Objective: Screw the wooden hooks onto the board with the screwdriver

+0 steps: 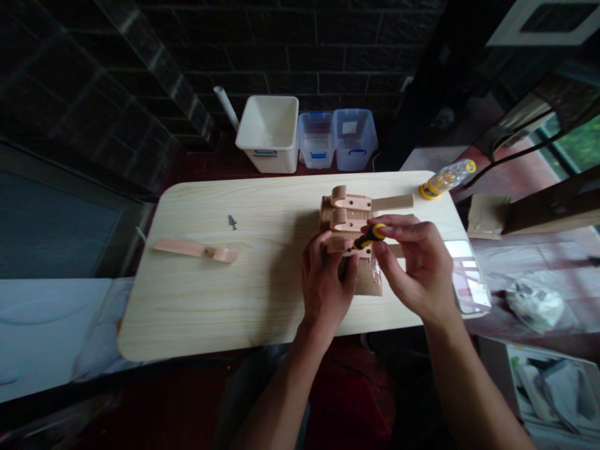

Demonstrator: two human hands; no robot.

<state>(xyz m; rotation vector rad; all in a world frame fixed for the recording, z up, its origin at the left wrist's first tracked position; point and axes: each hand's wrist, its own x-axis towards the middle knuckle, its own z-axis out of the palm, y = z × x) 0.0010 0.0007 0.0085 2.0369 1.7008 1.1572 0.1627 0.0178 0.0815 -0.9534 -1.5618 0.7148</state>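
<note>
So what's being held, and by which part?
The right hand holds a screwdriver by the yellow end of its handle. The left hand touches a curled wooden piece; whether it grips it is unclear.

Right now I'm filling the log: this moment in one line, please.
left hand: on nearest wooden hook | right hand: holding screwdriver, pointing at hook | table: screws, loose wooden strip
</note>
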